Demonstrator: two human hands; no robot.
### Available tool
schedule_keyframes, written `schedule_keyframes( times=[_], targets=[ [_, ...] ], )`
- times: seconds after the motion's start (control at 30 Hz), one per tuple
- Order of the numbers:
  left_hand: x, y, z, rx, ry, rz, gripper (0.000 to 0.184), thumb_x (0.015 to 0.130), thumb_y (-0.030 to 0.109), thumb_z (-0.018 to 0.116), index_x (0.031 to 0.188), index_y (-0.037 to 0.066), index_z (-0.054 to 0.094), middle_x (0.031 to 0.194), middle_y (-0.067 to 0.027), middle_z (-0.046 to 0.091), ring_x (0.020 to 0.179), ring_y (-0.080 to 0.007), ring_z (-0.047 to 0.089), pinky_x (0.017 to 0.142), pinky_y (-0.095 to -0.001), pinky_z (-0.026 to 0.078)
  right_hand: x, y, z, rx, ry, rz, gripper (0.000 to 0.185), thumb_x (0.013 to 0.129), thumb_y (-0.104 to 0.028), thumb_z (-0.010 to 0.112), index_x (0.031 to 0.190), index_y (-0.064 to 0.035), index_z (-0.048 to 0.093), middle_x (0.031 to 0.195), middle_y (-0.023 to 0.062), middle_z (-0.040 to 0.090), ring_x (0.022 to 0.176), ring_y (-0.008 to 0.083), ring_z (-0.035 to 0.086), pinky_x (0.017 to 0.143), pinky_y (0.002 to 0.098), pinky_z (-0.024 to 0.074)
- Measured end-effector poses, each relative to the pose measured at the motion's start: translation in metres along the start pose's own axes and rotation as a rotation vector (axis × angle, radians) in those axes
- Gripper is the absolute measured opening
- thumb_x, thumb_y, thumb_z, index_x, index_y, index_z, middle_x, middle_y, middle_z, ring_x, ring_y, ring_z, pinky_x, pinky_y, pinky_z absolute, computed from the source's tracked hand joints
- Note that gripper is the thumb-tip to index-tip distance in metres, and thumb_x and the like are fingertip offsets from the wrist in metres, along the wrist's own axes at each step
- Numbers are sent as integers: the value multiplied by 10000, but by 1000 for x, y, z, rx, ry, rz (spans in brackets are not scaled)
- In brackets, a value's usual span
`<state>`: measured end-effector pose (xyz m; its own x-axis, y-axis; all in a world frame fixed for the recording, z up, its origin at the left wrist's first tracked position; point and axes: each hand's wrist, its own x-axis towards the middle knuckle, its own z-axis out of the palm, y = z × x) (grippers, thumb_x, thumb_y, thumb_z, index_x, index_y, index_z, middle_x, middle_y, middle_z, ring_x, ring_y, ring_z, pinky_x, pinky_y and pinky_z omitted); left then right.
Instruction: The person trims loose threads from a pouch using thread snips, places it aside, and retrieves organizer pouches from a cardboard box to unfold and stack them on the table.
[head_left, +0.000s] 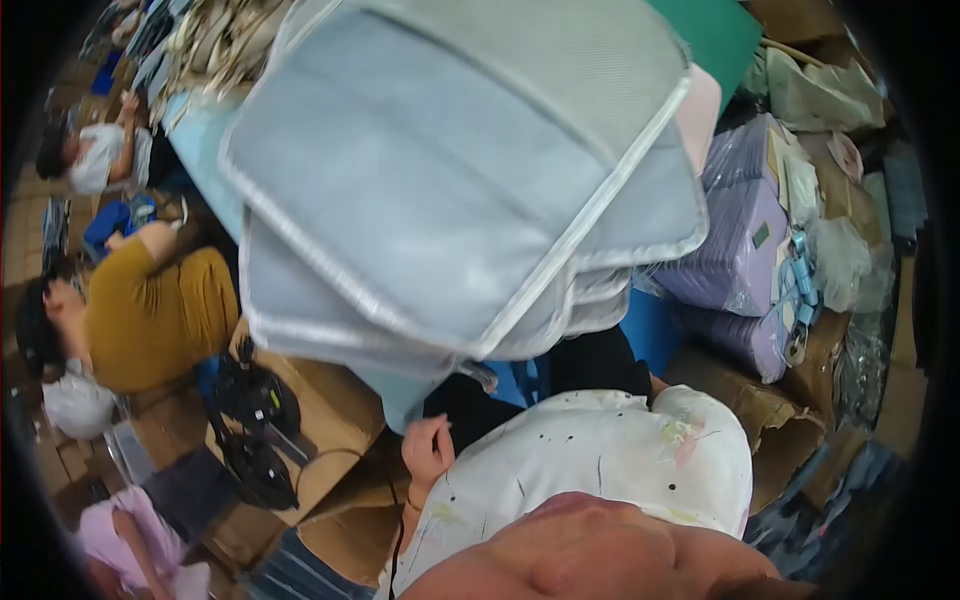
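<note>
A stack of flat grey fabric panels (400, 180) with white piped edges fills the upper middle, fanned out at different angles. The top panel has a textured, mesh-like section. My left hand (428, 447) is just below the stack, beside a light blue sheet (400, 395). Its fingers are curled in, and whatever they hold, if anything, cannot be made out. Only a sliver of skin from my right hand (657, 385) shows by the lower right of the stack; its fingers are hidden.
Wrapped purple stacks (735, 225) stand at the right. Black bags (255, 410) lie on a cardboard box (335, 395) at the left. A person in a mustard top (150, 315) sits nearby, with others in white (100, 155) and pink (130, 535).
</note>
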<state>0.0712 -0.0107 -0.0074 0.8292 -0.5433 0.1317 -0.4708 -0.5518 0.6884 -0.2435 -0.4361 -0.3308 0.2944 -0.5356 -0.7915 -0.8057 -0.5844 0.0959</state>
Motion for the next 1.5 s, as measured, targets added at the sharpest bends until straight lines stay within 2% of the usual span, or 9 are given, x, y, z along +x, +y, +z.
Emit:
schedule_keyframes(
  times=[0.37, 0.5, 0.63, 0.77, 0.87, 1.07, 1.17, 1.23, 1.5],
  targets=[
    [-3, -6, 61, 14, 703, 157, 238, 806, -4, 677, 1025, 2, 585, 999, -160, 619, 930, -326, 582, 838, -389, 467, 102, -29, 7, -158, 141, -373, 341, 938, -242, 498, 1179, -25, 604, 1121, 191, 658, 1026, 322, 640, 887, 410, 491],
    [-35, 26, 60, -263, 626, 297, 254, 776, -48, 674, 1008, 10, 587, 961, -135, 624, 861, -290, 610, 778, -354, 495, 78, -32, -34, 589, 187, -515, 295, 879, -141, 584, 1147, -31, 642, 1128, 184, 654, 996, 300, 654, 859, 402, 498],
    [-59, 82, 16, -1057, 459, 473, 202, 755, -32, 692, 929, 17, 600, 969, -116, 614, 874, -290, 606, 749, -349, 493, -15, -70, -102, 351, 496, -686, 268, 901, -64, 580, 1162, -19, 626, 1034, 137, 672, 904, 198, 661, 779, 303, 510],
    [-56, 121, -23, -1553, 40, 1062, 148, 839, 166, 701, 884, 56, 613, 983, -128, 603, 900, -329, 612, 715, -382, 486, -107, -128, -183, 523, 852, -987, 239, 875, -21, 606, 1105, -70, 646, 1062, 128, 635, 875, 200, 627, 723, 292, 499],
    [-58, 151, -47, -1718, -151, 1117, 173, 856, 188, 698, 866, 52, 593, 982, -135, 601, 923, -378, 622, 705, -423, 492, -193, -160, -261, 572, 1217, -1267, 222, 875, 18, 602, 1085, -46, 637, 1055, 114, 627, 883, 203, 613, 709, 275, 490],
    [-59, 171, -77, -1894, -490, 1030, 182, 844, 53, 687, 804, 61, 510, 952, -96, 598, 949, -255, 661, 868, -402, 468, -266, -167, -351, 655, 1565, -1442, 225, 910, -14, 610, 1134, -28, 621, 1053, 81, 609, 830, 109, 576, 703, 210, 463],
    [-63, 167, -81, -1936, -416, 1032, 204, 825, 37, 702, 820, 50, 499, 941, -97, 586, 951, -262, 654, 852, -401, 473, -187, -150, -378, 1181, 1274, -1198, 242, 888, -75, 638, 1128, -45, 630, 1065, 90, 623, 921, 159, 588, 746, 257, 480],
    [-64, 171, -81, -1960, -308, 980, 205, 820, 39, 707, 821, 62, 503, 927, -83, 575, 935, -248, 644, 853, -389, 464, -133, -145, -383, 232, 1633, -960, 446, 800, -180, 719, 1215, -98, 581, 1185, 112, 597, 1080, 299, 573, 908, 406, 458],
    [-69, 194, -100, -1712, 87, 601, 165, 768, 11, 723, 805, 108, 595, 835, 0, 613, 856, -155, 609, 832, -337, 451, -95, -211, -393, -431, 1522, -671, 666, 742, -380, 713, 1351, -229, 489, 1418, 71, 439, 1331, 348, 364, 1023, 548, 292]
  ],
)
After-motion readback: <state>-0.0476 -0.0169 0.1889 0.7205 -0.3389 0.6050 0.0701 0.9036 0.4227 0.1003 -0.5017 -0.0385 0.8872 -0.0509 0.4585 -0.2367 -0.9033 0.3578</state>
